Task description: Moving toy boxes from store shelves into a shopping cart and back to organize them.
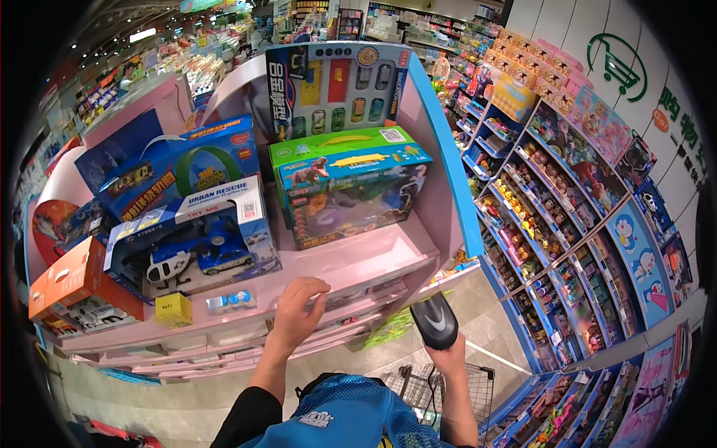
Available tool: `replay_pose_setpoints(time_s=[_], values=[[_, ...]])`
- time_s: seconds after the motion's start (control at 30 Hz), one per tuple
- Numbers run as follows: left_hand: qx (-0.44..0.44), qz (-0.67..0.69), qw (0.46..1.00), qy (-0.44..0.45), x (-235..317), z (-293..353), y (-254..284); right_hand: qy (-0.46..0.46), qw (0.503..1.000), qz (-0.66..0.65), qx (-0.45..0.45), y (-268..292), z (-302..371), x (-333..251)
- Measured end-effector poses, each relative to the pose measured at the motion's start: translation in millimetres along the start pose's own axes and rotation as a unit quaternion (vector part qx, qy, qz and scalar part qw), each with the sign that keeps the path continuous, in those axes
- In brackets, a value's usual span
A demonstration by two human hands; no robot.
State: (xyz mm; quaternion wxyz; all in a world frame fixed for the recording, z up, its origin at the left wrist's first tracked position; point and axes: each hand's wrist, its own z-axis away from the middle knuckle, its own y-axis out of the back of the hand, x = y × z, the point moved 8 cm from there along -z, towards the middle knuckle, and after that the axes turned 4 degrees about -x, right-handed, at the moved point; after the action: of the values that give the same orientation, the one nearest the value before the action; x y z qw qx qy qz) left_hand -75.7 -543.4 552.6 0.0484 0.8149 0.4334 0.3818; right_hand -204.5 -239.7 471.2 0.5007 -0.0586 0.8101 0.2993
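Note:
My right hand is wrapped round a black handheld barcode scanner, held out beyond the front edge of a pink display shelf. A dark cable hangs below that hand. My left hand is at the shelf's front edge, fingers slightly bent and thumb apart, with nothing in it. Left of it lie a small clear pack with blue tops and a small yellow box. A boxed blue toy helicopter set stands behind them. Farther back is a green-topped dinosaur toy box.
A toy car set box stands upright at the back, beside a blue carry box. An orange box sits at the left end. Below my right hand is a wire cart. Blue racks of small toys line the right.

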Motion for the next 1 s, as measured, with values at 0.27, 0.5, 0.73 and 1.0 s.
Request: replay_pose_setpoints(time_s=[0.27,0.5,0.73,1.0], values=[[0.021,-0.014,0.999,-0.027,-31.2,-23.5,-11.5,0.143,0.989,-0.023,-0.025,-29.5,-147.0,-83.3],[-0.01,-0.057,0.998,-0.011,-47.6,-9.8,-18.3,0.276,0.957,0.049,-0.07,-88.3,-235.7,-164.5],[-0.009,-0.067,0.997,0.04,-57.1,-8.1,-19.3,0.249,0.968,-0.01,-0.017,-102.3,-270.2,-161.1],[0.059,-0.09,0.994,0.027,-52.2,-4.8,-8.1,0.217,0.976,-0.01,0.005,-83.8,-229.7,-133.5]])
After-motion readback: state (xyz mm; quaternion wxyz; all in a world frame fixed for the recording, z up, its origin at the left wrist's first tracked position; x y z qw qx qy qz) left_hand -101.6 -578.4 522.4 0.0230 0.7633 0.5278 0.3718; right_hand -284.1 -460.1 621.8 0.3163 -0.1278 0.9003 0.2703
